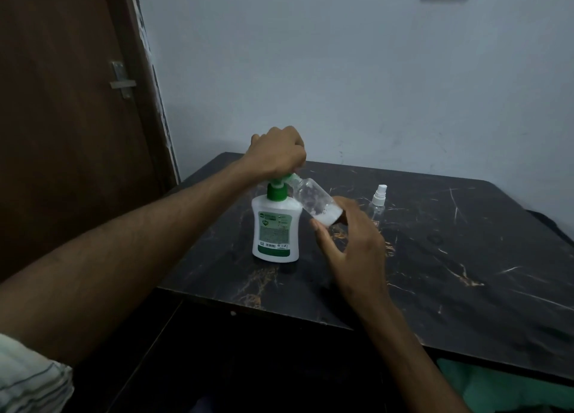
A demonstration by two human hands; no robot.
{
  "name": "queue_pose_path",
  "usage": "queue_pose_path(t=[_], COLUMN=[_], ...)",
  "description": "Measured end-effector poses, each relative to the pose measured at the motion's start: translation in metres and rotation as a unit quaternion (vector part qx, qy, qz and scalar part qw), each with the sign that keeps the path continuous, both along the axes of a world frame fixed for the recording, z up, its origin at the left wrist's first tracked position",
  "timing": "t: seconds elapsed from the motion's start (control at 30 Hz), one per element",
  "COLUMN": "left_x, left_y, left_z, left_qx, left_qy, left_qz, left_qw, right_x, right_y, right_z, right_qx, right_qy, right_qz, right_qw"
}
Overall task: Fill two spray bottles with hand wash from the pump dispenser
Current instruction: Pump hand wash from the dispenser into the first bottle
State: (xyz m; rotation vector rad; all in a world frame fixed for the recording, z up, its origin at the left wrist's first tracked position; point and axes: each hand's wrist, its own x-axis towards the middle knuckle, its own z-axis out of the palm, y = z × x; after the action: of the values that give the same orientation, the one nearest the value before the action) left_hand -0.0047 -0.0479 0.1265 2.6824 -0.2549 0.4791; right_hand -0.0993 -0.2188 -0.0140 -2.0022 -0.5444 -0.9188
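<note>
A white pump dispenser with a green pump head stands on the dark marble table. My left hand sits curled over the pump head and hides most of it. A clear uncapped spray bottle is tilted with its mouth at the green nozzle; white hand wash has pooled at its bottom. My right hand holds that bottle by its base. A second clear spray bottle with a white spray cap stands upright to the right, behind my right hand.
A brown wooden door with a metal latch is at the left. The table meets a pale wall at the back. Green fabric shows below the table's front right edge.
</note>
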Motion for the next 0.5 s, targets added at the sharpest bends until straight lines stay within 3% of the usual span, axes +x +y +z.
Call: queue_pose_path(t=[0.5], left_x=[-0.0054], left_y=[0.0001], left_z=[0.0044], left_qx=[0.013], left_qy=[-0.009], left_qz=[-0.013], left_qw=[1.000], right_x=[-0.0012], right_y=[0.0006], right_z=[0.0005], right_qx=[0.008], right_qy=[0.010], right_qz=[0.008], right_qw=[1.000])
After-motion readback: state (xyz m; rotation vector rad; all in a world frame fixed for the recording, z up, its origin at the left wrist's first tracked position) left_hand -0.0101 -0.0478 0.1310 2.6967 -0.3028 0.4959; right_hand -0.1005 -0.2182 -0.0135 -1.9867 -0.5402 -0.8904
